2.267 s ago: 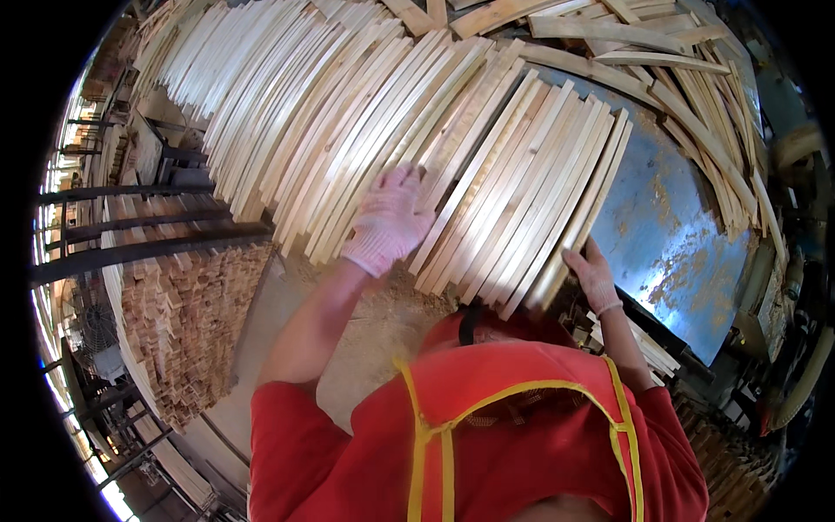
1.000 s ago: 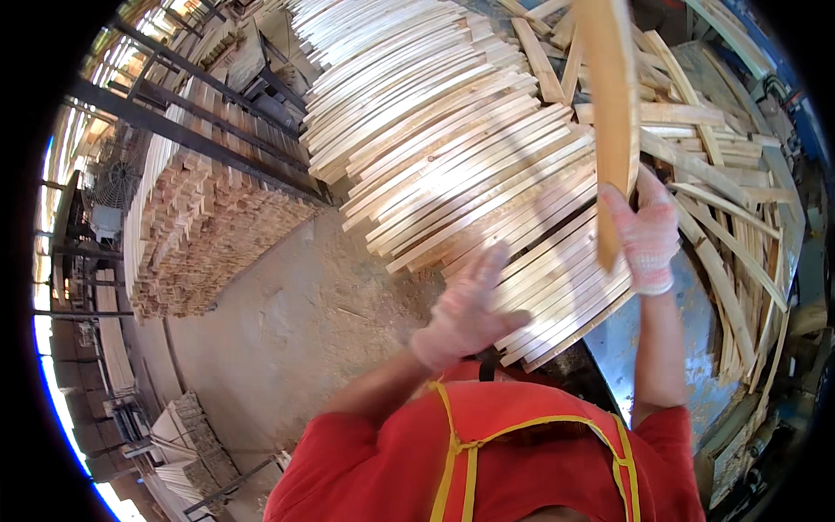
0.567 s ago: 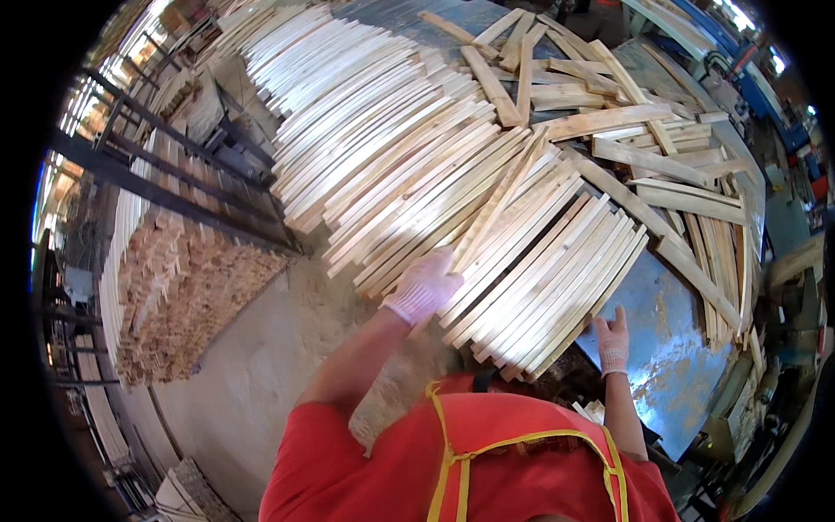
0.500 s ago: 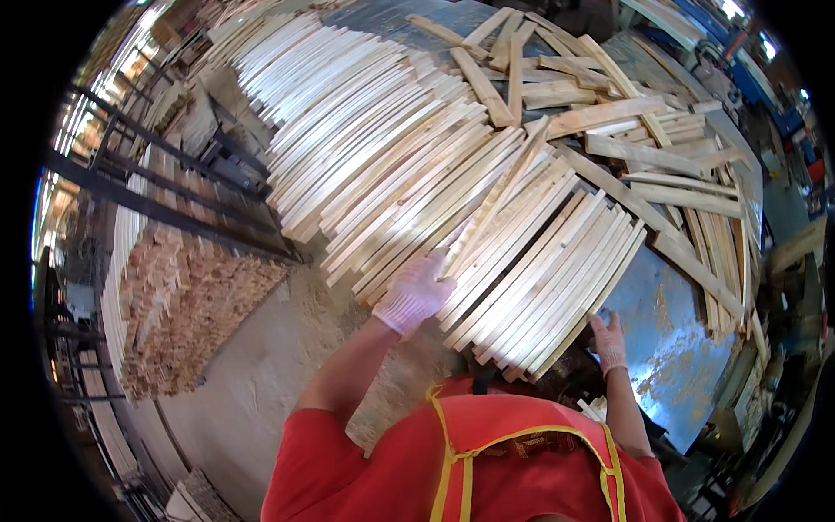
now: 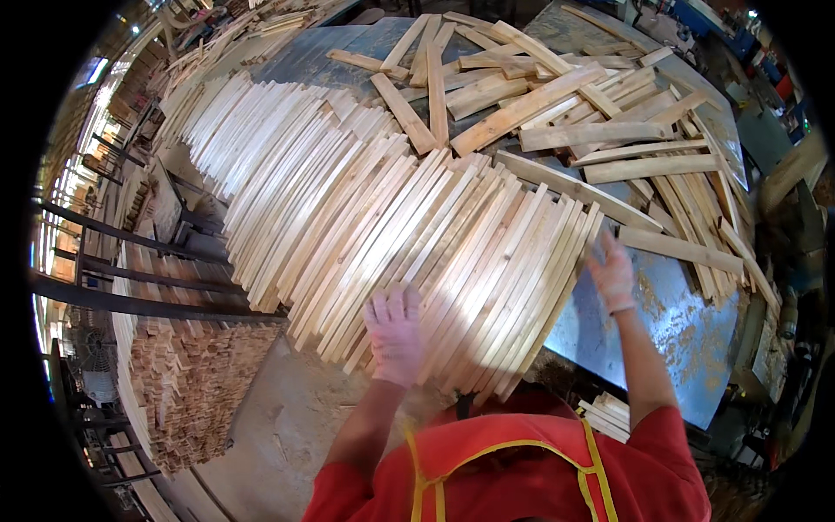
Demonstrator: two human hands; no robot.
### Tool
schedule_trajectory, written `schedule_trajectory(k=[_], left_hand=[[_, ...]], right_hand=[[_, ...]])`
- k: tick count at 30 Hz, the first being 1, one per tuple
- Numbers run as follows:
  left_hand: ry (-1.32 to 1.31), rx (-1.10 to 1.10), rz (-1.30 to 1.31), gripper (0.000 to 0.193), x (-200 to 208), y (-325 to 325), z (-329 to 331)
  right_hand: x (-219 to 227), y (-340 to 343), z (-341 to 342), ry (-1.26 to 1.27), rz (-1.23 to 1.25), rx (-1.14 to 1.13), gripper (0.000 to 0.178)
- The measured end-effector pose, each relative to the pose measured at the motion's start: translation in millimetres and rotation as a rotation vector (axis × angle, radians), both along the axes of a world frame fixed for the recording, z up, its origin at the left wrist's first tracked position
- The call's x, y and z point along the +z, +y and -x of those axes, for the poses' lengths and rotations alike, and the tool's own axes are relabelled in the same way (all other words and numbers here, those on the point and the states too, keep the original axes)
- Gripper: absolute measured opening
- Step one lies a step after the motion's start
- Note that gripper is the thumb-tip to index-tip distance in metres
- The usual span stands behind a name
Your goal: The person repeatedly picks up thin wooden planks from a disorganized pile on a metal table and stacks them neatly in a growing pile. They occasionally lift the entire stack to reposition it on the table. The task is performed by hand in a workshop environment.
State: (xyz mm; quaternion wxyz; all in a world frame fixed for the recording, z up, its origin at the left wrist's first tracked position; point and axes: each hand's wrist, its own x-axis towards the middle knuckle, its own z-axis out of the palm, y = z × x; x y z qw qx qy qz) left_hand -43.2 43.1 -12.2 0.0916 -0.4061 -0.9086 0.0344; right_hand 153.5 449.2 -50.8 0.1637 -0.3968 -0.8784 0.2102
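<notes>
A long row of pale wooden strips (image 5: 348, 252) lies side by side on a metal-topped table (image 5: 600, 339). My left hand (image 5: 396, 335), in a light knit glove, rests over the near ends of the strips with its fingers stretched out. Also gloved, my right hand (image 5: 613, 270) is beside the row's right end, near the outermost strip; its fingers are extended and it grips nothing. Whether those fingertips touch that strip I cannot tell.
Loose boards (image 5: 522, 109) lie criss-crossed in a heap beyond the row. A big stack of wood strips (image 5: 187, 374) stands at the left behind dark metal rails (image 5: 130, 300). Sawdust (image 5: 678, 304) covers part of the tabletop. More wood pieces (image 5: 609, 413) lie below the table's near edge.
My left hand has let go of the slanted strip, and the gap in the row has closed. My right hand has moved farther along the row's right side. The view has shifted.
</notes>
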Motion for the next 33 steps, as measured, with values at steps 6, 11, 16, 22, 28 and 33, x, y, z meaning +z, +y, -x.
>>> schedule_trajectory(k=[6,11,16,22,28,33], left_hand=[[-0.525,-0.335,-0.159,0.079,-13,61,-103],[-0.543,-0.435,-0.244,0.086,-20,107,-133],[-0.450,-0.460,-0.286,0.084,-35,108,-133],[-0.535,-0.593,-0.351,0.076,-40,113,-118],[-0.478,-0.702,-0.160,0.071,-48,100,-94],[-0.495,-0.691,-0.079,0.068,-32,111,-95]], right_hand=[[9,133,81,-0.486,-0.293,0.151,0.053],[14,162,89,-0.516,-0.153,0.243,0.021],[83,181,20,-0.322,-0.364,0.237,0.026],[-4,54,-130,-0.143,0.159,-0.139,0.033],[8,-142,-82,-0.185,0.641,-0.428,0.041],[6,-169,-64,-0.188,0.671,-0.112,0.053]])
